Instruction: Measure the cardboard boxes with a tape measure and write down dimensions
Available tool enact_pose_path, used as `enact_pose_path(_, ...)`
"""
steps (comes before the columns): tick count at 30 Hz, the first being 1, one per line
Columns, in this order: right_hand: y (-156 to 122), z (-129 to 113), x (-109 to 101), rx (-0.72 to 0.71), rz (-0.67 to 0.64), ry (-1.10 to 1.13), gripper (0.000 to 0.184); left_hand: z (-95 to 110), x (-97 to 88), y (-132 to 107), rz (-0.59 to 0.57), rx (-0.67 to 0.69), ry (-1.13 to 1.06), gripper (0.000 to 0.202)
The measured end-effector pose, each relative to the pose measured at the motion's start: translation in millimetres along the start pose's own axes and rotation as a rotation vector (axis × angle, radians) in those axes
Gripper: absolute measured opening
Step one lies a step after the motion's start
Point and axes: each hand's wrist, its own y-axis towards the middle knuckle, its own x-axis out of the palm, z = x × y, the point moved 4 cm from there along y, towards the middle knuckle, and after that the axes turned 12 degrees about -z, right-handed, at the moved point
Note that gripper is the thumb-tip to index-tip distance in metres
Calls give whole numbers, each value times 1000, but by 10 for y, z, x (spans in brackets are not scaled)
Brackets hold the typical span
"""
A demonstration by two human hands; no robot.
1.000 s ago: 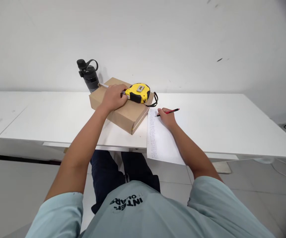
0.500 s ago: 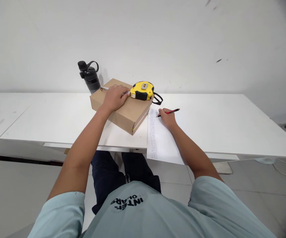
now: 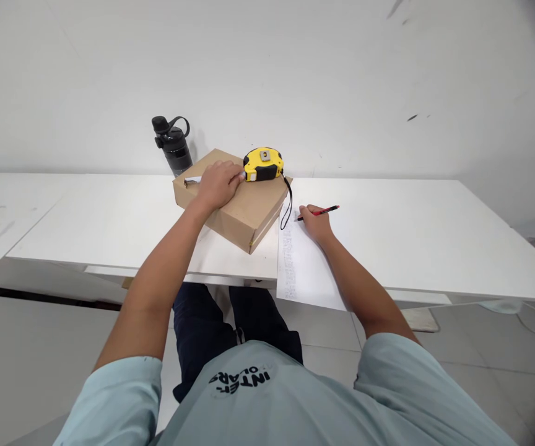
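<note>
Nearest you is your shirt (image 3: 267, 415), where upside-down letters like "INTE" and "OLAR" can be made out; the rest of the print is unclear. Past your dark trousers (image 3: 267, 316), the paper (image 3: 307, 272) lies on the desk (image 3: 411, 235), its near end hanging over the edge. A dense strip of handwriting already runs down its left side, too small to read, while the wider part to the right looks blank, so the writing seems well under way with room left.

Your right hand (image 3: 316, 222) grips a red and black pen (image 3: 327, 210), its tip at the top of that strip. To the left sits a closed cardboard box (image 3: 253, 201), with no label that you can read. Your left hand (image 3: 220, 184) rests on it, closed over the pulled-out blade (image 3: 192, 179) of the yellow and black tape measure (image 3: 264, 164). The blade is not wound in; the case is at the box's far right, its strap (image 3: 291, 198) hanging toward the paper. Behind stands a dark bottle (image 3: 173, 145), no brand legible.
</note>
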Motion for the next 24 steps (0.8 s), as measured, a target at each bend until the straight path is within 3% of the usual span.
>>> enact_pose_path(24,-1,5,-2,3,-29,-11,35,-106,-2,13,82,-87,-72,22)
